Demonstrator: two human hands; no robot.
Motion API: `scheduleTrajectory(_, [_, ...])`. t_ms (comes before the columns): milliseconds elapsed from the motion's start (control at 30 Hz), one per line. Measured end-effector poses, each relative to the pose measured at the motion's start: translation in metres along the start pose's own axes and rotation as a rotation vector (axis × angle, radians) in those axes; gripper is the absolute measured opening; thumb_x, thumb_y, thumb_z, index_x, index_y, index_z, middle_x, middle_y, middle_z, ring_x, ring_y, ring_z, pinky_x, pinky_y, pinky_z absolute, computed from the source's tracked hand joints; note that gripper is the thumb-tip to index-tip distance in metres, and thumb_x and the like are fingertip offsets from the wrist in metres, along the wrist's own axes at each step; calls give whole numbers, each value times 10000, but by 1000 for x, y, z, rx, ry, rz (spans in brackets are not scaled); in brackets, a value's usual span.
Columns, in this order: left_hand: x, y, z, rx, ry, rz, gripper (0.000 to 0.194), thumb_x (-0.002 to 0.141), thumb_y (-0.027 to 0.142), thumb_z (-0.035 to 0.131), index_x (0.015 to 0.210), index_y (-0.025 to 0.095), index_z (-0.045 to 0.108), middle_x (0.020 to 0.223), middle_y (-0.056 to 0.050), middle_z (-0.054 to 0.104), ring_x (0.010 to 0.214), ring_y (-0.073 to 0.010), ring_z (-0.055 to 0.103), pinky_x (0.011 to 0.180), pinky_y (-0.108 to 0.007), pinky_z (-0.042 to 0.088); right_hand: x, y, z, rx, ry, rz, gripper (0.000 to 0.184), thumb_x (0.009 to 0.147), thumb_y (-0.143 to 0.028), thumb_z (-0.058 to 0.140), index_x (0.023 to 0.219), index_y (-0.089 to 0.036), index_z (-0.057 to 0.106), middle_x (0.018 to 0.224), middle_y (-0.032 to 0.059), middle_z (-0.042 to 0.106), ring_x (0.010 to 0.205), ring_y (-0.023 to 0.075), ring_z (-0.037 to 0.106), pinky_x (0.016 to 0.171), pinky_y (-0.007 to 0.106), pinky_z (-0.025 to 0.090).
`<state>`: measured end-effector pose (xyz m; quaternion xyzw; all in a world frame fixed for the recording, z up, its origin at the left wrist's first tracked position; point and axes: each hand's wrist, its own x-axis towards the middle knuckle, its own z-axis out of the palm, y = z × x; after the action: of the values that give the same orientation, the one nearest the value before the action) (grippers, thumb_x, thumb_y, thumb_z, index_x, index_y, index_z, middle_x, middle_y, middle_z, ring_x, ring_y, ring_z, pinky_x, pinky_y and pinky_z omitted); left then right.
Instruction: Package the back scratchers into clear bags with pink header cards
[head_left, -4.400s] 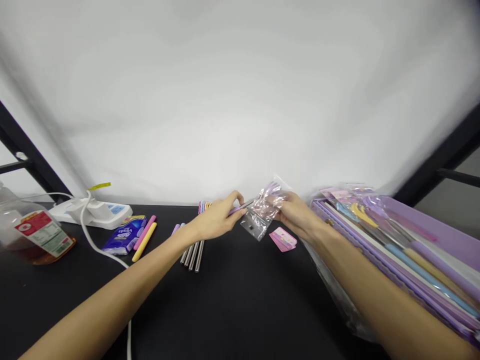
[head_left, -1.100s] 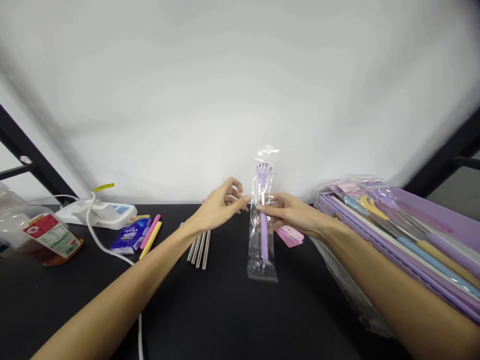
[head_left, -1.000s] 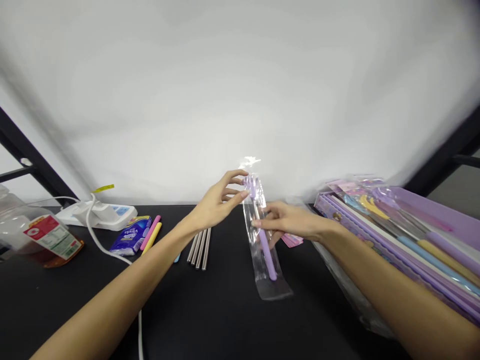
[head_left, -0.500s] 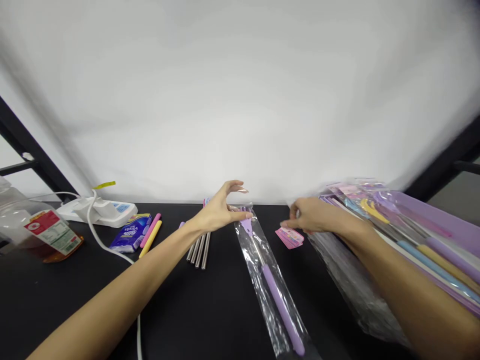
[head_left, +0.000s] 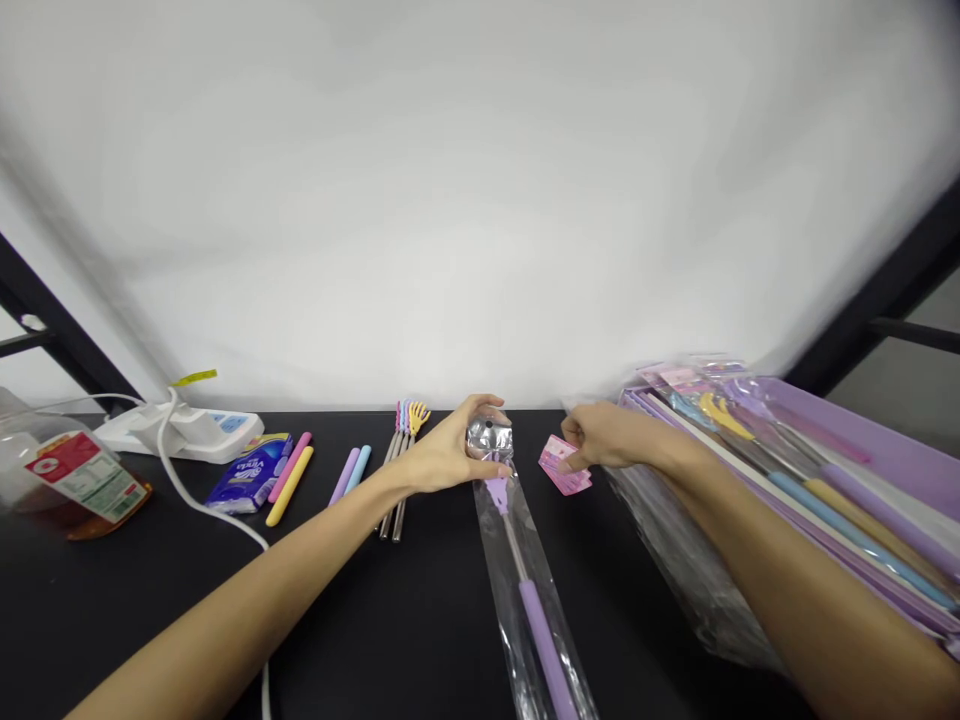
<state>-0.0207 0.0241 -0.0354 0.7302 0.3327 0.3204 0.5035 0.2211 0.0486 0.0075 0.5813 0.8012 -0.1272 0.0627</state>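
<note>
A clear plastic bag [head_left: 504,600] lies on the black table with a purple back scratcher [head_left: 541,640] inside it. My left hand [head_left: 450,450] is curled at the bag's top end, thumb on the plastic and fingers round the far edge, gripping it. To the right, my right hand [head_left: 600,435] has its fingertips closed on the pink cards [head_left: 559,468], which lie fanned in a small pile; whether one card is lifted cannot be made out. Behind my left wrist lie several back scratchers [head_left: 409,425] with metal rods and coloured hand-shaped heads.
Packed back scratchers fill a purple bin [head_left: 862,435] at right, beside a stack of clear bags [head_left: 675,560]. Leftward are coloured handles [head_left: 290,485], a blue tissue pack [head_left: 251,475], a power strip [head_left: 232,435], a white cable [head_left: 202,497] and a bottle [head_left: 82,480].
My left hand has lowered and closed round the bag's top end. The right hand's fingers have come down onto the pink cards. The view has shifted slightly.
</note>
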Motion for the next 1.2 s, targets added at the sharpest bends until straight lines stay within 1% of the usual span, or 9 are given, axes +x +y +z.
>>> scheduleTrajectory(100, [0,1,2,-31,-22,8,729,731,235,769,1334,327,370,1378,-105,456,560,0,508,598,-246,451,-3,-3,-7,178,37,-81,238,691,-299,700,589,-205,506,566,-15,566,542,138,500,527,271,326])
scheduleTrajectory(233, [1,4,4,-65,-67,21,753,734,229,770,1357,331,359,1389,-120,437,547,10,495,563,-227,433,-10,-11,-19,474,206,-230,217,778,-410,637,766,-194,651,707,7,655,597,141,536,566,267,382])
scheduleTrajectory(367, [1,6,6,-73,-105,33,866,749,204,752,1434,357,244,1412,-157,409,557,-2,533,562,-239,445,-13,-20,-22,444,330,-361,349,882,-462,511,855,-206,746,764,35,690,694,175,573,626,285,409])
scheduleTrajectory(500, [0,9,7,-112,-114,80,944,755,171,736,1468,390,158,1394,-169,429,593,-28,573,611,-273,490,-11,-25,-19,402,481,-401,316,884,-435,537,896,-219,767,955,69,728,834,215,633,736,318,471])
scheduleTrajectory(700, [-4,15,8,-138,-144,54,1018,759,145,719,1485,457,77,1412,-171,402,580,-16,550,563,-243,477,-10,-29,-13,593,368,-449,286,876,-379,563,1001,-207,754,979,54,759,873,224,675,800,337,504])
scheduleTrajectory(833, [-3,12,7,-120,-106,6,1095,730,133,745,1491,460,28,1321,-147,485,578,-36,573,578,-258,485,-7,-29,-9,596,436,-444,270,883,-403,563,928,-186,717,883,60,748,797,204,664,727,317,491])
scheduleTrajectory(1000, [0,9,5,-131,-89,-68,1071,712,177,784,1495,357,75,1037,-65,631,615,-97,626,623,-281,494,-8,-28,-10,420,538,-412,254,924,-390,520,980,-206,686,748,30,713,667,170,631,650,296,451])
scheduleTrajectory(1100, [-1,11,3,-112,-68,-72,1015,710,196,796,1477,330,146,971,-50,652,640,-120,641,618,-271,473,-8,-27,-9,372,559,-456,216,918,-333,532,985,-217,702,796,30,721,699,168,632,680,300,457])
scheduleTrajectory(1200, [-1,13,2,-83,-45,-69,965,719,213,797,1457,339,188,963,-37,657,662,-131,649,618,-267,459,-6,-28,-7,471,574,-483,185,885,-312,580,969,-210,710,907,44,724,795,180,636,729,306,482])
